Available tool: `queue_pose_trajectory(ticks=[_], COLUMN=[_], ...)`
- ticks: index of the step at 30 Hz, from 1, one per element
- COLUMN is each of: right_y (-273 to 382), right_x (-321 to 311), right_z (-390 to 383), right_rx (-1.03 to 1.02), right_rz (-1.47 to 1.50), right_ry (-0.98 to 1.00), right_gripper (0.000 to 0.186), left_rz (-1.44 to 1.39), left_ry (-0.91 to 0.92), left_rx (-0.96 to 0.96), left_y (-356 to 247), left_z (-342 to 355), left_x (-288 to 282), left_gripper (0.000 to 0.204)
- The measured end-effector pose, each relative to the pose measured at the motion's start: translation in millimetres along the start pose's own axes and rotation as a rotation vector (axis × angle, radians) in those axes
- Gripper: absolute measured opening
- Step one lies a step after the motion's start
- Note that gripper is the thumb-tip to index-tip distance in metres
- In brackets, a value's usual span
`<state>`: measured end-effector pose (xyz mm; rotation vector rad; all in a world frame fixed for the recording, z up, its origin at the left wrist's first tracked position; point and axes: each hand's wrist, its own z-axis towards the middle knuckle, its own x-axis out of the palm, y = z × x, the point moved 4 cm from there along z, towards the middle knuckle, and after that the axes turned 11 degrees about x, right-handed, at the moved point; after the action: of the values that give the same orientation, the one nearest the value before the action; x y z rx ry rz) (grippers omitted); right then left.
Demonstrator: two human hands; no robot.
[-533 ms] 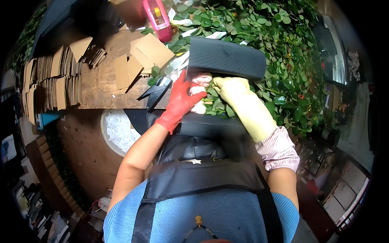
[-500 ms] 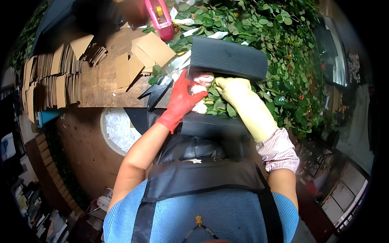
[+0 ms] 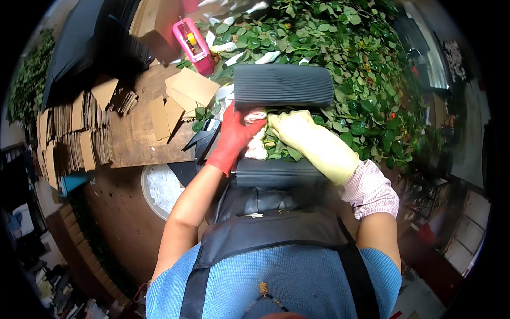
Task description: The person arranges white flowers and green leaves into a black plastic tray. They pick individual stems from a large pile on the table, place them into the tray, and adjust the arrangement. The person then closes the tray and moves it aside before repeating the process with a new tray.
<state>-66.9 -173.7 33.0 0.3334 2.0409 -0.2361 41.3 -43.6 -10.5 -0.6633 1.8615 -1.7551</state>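
Note:
A row of pale pink-and-white roses (image 3: 257, 143) lies with green leaves between two flaps of a dark grey ridged sheet, the far flap (image 3: 284, 85) and the near flap (image 3: 279, 174). My left hand (image 3: 234, 135), in a red rubber glove, curls around the heads at the row's left side, thumb across them. In a pale yellow glove, my right hand (image 3: 297, 130) is closed beside the farthest rose head, on the leafy side. Whatever its fingers pinch is hidden. A striped cuff (image 3: 370, 190) covers my right wrist.
Rose foliage (image 3: 361, 90) covers the table's far and right side. Left of my hands are loose cardboard pieces (image 3: 196, 87), a pink tape dispenser (image 3: 194, 47) and dark angular blades (image 3: 203, 139). Cardboard stacks (image 3: 79, 127) stand far left. Below the table edge sits a tub (image 3: 145, 189) of white pieces.
The whole view has shifted, with the table and sheet lower and slightly left. Both hands stay at the roses, the right still closed beside the farthest head.

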Motion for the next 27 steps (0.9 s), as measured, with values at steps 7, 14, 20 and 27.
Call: queue_pose_trajectory(ticks=[7,14,20,27], right_y=[1.1,12.0,23.7,48.9], right_x=[-62.8,-24.9,-25.4,5.3], right_z=[-27.6,-2.6,-0.6,54.6], right_rx=[0.102,0.095,0.123,0.261], right_rz=[0.137,0.023,-0.057,-0.044], right_ry=[-0.218,-0.51,-0.548,0.06], right_gripper=[0.014,0.004,0.005,0.021], left_rz=[-0.182,-0.004,0.066,-0.055], left_ry=[0.034,0.003,-0.017,0.023], left_rx=[0.11,0.089,0.049,0.046], left_y=[-0.4,-20.7,-19.8,3.9], left_z=[-5.6,-11.5,-18.6,-14.9], left_x=[1.2,1.3,-1.1,1.0], left_gripper=[0.066,0.067,0.075,0.081])
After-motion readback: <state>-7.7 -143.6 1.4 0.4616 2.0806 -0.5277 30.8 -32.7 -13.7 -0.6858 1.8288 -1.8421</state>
